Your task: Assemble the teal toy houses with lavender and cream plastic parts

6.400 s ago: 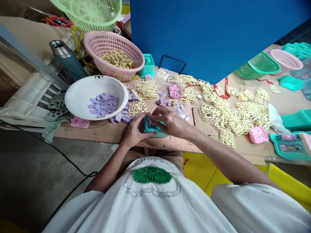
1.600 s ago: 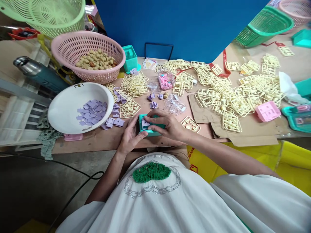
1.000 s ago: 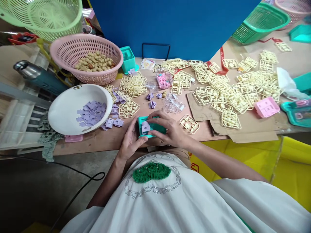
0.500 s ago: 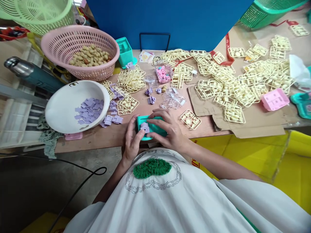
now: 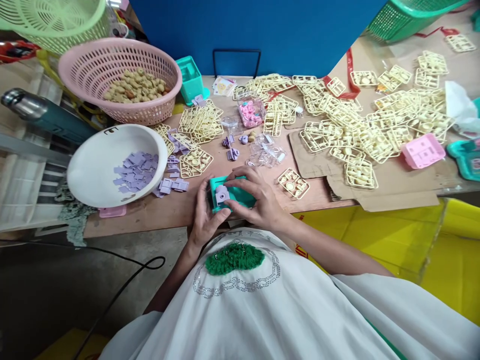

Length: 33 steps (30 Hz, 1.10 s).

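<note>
A teal plastic box (image 5: pixel 240 196) sits between my hands at the table's front edge, its hollow side facing up. My left hand (image 5: pixel 205 215) is closed around its left end, with the thumb along the near rim. Inside that end of the box lies a small lilac plastic part (image 5: pixel 222 195) with a round hole. My right hand (image 5: pixel 257 197) reaches over the box from the right, pinching the lilac part between thumb and fingertips. Those fingers hide some of the box's far side.
Left stand a white bowl (image 5: pixel 84 172) of lilac pieces and a pink basket (image 5: pixel 150 107) of tan pieces. Cream part frames (image 5: pixel 337 132) cover much of the table's right side. A blue panel (image 5: pixel 292 35) rises behind; a pink tray (image 5: pixel 423 151) lies right.
My left thumb has slid off the lilac part to the near rim, uncovering the round hole. The right thumb and fingers have shifted slightly left, closer around the part.
</note>
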{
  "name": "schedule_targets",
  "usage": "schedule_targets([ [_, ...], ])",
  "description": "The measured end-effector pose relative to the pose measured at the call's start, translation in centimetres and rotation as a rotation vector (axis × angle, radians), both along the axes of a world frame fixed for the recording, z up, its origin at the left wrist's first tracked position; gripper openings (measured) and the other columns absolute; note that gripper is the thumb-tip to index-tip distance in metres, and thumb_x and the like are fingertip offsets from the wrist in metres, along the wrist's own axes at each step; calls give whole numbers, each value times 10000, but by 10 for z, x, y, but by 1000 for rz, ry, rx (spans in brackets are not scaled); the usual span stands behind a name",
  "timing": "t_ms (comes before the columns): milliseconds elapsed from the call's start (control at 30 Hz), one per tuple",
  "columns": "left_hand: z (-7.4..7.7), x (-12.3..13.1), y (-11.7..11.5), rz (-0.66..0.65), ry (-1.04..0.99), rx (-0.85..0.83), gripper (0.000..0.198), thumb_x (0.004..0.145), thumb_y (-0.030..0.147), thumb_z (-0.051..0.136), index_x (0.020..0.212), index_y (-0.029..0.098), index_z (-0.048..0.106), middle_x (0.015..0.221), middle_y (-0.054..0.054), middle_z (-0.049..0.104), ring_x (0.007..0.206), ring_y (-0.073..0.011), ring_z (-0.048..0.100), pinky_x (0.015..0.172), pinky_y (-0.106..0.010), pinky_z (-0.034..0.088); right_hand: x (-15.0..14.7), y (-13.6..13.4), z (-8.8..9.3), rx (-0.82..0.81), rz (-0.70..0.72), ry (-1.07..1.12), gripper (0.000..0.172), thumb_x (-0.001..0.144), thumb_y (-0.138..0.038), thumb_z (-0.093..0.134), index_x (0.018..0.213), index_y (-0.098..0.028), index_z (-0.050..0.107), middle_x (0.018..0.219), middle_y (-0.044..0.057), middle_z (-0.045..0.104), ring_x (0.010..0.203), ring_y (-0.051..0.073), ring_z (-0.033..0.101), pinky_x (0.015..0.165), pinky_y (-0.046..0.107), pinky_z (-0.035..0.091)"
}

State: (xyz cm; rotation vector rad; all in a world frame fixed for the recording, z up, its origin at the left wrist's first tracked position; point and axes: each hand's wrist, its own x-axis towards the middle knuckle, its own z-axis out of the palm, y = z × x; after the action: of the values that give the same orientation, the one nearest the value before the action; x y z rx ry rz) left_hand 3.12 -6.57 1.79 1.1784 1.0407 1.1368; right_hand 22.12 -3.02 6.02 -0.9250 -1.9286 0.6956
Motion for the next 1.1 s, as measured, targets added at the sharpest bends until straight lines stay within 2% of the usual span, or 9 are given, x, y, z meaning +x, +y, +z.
schedule_targets([
  [100,-5,-1,1,-3,34,25,961,864,594,808,1630,261,333,1700,-157,428,1566,-366,445,1246,-437,458,-1,1,0,5,-31,-21,281,1007,-348,678,1240,-194,714,1209,151,661,1148,293,619,1001,524,536],
  [200,-8,-1,0,21,56,21,939,876,595,793,1629,257,345,1707,-165,410,1589,-376,408,1266,-462,435,-1,3,2,42,4,-39,360,1022,-332,653,1363,-225,692,1219,140,687,1157,297,608,996,544,537],
  [300,-9,1,-2,60,46,-3,933,876,572,799,1629,252,350,1721,-169,384,1596,-377,395,1280,-476,418,-2,8,3,84,30,-41,303,1016,-327,673,1295,-237,751,1132,119,727,1076,286,604,953,533,543],
  [400,-8,3,-3,86,51,-8,941,867,579,804,1624,235,364,1707,-172,400,1589,-376,406,1281,-472,419,-3,10,1,99,-14,-17,263,1006,-330,696,1229,-222,784,1100,117,736,1022,273,602,916,513,545],
  [600,-9,2,0,69,75,35,944,871,605,793,1625,230,367,1680,-169,447,1568,-373,438,1257,-459,451,1,5,2,36,38,-29,300,1026,-334,670,1287,-217,758,1148,125,732,1057,270,619,929,495,547],
  [767,-10,1,2,31,40,19,986,849,610,812,1639,257,341,1648,-158,490,1557,-370,456,1224,-447,485,5,-2,3,-31,6,-3,345,1039,-339,665,1356,-210,711,1226,140,719,1114,271,646,999,514,535],
  [967,-8,3,-1,45,-20,-15,993,811,585,849,1615,246,376,1671,-171,451,1522,-372,499,1220,-452,495,3,-7,3,44,27,-33,310,1034,-298,656,1327,-226,729,1178,133,696,1085,270,609,951,498,542],
  [1100,-9,5,-1,79,-28,-37,1000,788,577,865,1599,229,395,1687,-181,427,1553,-386,453,1257,-476,449,1,-8,1,86,9,-22,292,1028,-284,662,1303,-216,732,1151,128,696,1055,264,605,932,485,538],
])
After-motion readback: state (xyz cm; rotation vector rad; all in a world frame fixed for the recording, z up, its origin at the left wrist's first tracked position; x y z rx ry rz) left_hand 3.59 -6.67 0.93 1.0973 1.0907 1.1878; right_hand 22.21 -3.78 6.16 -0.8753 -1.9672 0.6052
